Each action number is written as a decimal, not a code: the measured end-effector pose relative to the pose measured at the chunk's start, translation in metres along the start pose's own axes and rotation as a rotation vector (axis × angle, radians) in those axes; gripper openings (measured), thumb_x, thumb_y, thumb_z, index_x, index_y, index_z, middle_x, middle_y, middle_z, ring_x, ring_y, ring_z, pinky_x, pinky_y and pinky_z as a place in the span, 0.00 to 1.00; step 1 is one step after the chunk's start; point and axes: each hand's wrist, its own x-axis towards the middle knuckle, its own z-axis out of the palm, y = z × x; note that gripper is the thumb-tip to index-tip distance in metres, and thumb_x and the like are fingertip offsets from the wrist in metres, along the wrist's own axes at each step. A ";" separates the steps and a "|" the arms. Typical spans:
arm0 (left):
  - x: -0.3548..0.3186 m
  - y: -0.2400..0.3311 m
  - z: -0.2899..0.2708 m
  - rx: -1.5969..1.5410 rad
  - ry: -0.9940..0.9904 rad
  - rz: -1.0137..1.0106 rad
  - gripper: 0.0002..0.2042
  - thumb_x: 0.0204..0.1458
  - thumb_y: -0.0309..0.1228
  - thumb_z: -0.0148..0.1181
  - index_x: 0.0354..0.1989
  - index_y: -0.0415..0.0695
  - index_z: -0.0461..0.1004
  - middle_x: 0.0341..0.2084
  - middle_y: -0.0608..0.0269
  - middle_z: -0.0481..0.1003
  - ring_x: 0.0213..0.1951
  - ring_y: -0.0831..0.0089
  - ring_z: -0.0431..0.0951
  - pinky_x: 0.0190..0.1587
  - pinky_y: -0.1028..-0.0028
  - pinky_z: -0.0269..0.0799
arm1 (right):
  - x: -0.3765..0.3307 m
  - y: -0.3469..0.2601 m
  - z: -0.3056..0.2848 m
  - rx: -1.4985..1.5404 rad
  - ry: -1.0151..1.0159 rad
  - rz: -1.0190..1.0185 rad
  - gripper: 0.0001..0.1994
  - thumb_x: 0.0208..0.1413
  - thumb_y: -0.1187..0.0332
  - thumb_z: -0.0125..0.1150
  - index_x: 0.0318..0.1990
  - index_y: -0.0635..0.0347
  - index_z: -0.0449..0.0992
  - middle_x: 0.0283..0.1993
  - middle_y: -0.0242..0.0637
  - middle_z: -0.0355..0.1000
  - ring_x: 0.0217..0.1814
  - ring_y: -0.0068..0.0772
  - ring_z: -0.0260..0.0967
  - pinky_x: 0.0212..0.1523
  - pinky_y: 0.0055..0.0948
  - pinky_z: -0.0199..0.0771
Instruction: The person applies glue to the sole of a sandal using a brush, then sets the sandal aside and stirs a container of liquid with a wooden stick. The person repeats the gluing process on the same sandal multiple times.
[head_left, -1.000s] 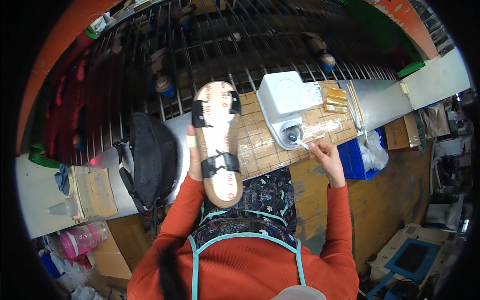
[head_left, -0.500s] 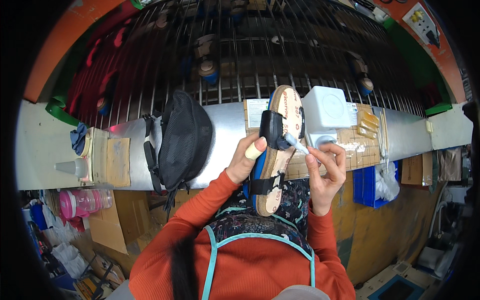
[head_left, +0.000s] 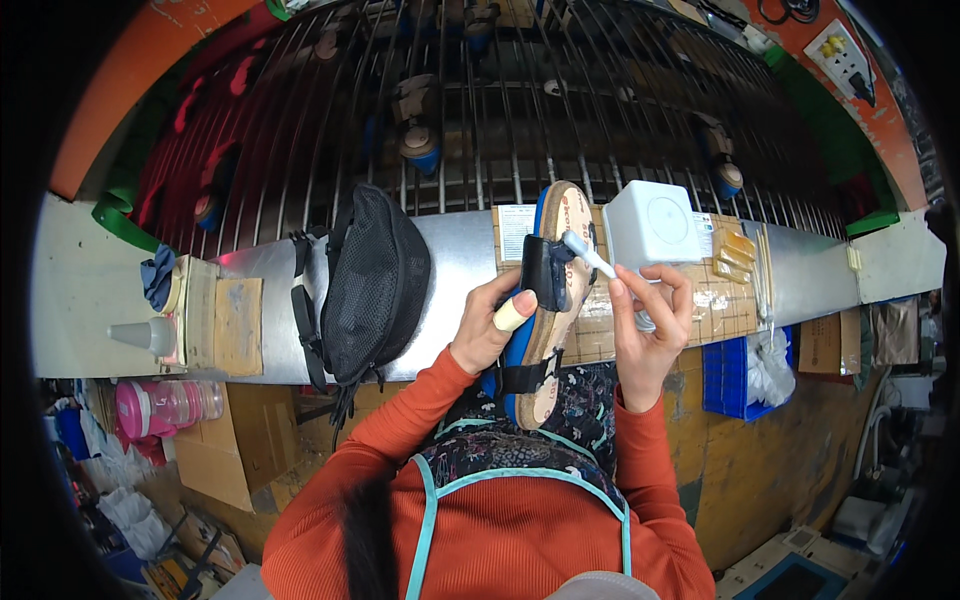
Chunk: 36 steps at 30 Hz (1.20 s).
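My left hand, its thumb wrapped in a pale yellow cover, grips a sandal by its left side. The sandal has a blue last under it, a cork edge and a pale printed board facing up. A wide black strap folds over the board's edge, and a narrower black one crosses lower down. Between thumb and fingers, my right hand pinches a small brush with a white handle. Its grey-white head meets the wide strap's folded end near the board.
A white square container stands just beyond my right hand on a taped cardboard sheet. Amber blocks and thin sticks lie right of it. A black mesh bag rests at left. Metal rods carrying shoes run behind the bench.
The brush head has moved up and left along the strap's folded end. The sandal has shifted slightly, its upper end a little lower in view.
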 end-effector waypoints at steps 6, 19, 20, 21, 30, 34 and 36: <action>0.001 0.000 -0.001 -0.009 -0.024 -0.010 0.35 0.55 0.57 0.53 0.51 0.30 0.71 0.40 0.51 0.77 0.43 0.70 0.76 0.48 0.72 0.70 | 0.007 0.006 -0.001 -0.018 0.030 -0.069 0.09 0.46 0.71 0.70 0.38 0.55 0.83 0.40 0.30 0.70 0.26 0.18 0.62 0.44 0.25 0.54; 0.012 0.016 0.006 -0.019 -0.114 -0.069 0.36 0.53 0.59 0.52 0.52 0.32 0.71 0.38 0.54 0.77 0.42 0.71 0.76 0.47 0.73 0.70 | 0.008 0.026 -0.020 0.108 -0.070 -0.099 0.10 0.43 0.75 0.71 0.36 0.57 0.83 0.38 0.33 0.70 0.31 0.23 0.65 0.38 0.23 0.61; 0.013 0.017 0.006 -0.017 -0.119 -0.076 0.37 0.53 0.60 0.51 0.52 0.32 0.71 0.38 0.54 0.77 0.42 0.71 0.76 0.47 0.73 0.70 | 0.008 0.027 -0.021 0.107 -0.074 -0.108 0.10 0.43 0.75 0.71 0.36 0.56 0.83 0.38 0.33 0.70 0.32 0.23 0.65 0.38 0.24 0.61; 0.014 0.017 0.007 -0.019 -0.120 -0.073 0.37 0.53 0.60 0.51 0.51 0.32 0.71 0.38 0.54 0.77 0.41 0.72 0.76 0.47 0.74 0.70 | 0.008 0.028 -0.022 0.106 -0.075 -0.115 0.10 0.43 0.75 0.71 0.36 0.56 0.83 0.38 0.33 0.70 0.33 0.24 0.65 0.38 0.24 0.61; 0.020 0.016 0.009 -0.076 -0.138 -0.110 0.35 0.54 0.60 0.50 0.45 0.33 0.73 0.35 0.57 0.76 0.37 0.75 0.76 0.41 0.76 0.71 | 0.004 0.029 -0.028 0.048 -0.058 -0.155 0.11 0.40 0.74 0.72 0.35 0.52 0.84 0.37 0.31 0.70 0.36 0.27 0.63 0.38 0.26 0.57; 0.023 0.015 0.011 -0.129 -0.139 -0.160 0.37 0.54 0.63 0.46 0.47 0.33 0.71 0.36 0.55 0.76 0.37 0.73 0.78 0.40 0.76 0.74 | 0.002 0.028 -0.032 -0.013 -0.052 -0.220 0.12 0.39 0.73 0.73 0.35 0.51 0.84 0.37 0.31 0.71 0.38 0.27 0.65 0.40 0.27 0.55; 0.024 0.014 0.014 -0.169 -0.126 -0.200 0.38 0.54 0.63 0.45 0.49 0.34 0.70 0.37 0.55 0.77 0.36 0.73 0.79 0.39 0.75 0.76 | 0.002 0.027 -0.034 -0.048 -0.041 -0.309 0.12 0.39 0.73 0.73 0.36 0.51 0.83 0.38 0.31 0.71 0.39 0.25 0.66 0.41 0.27 0.54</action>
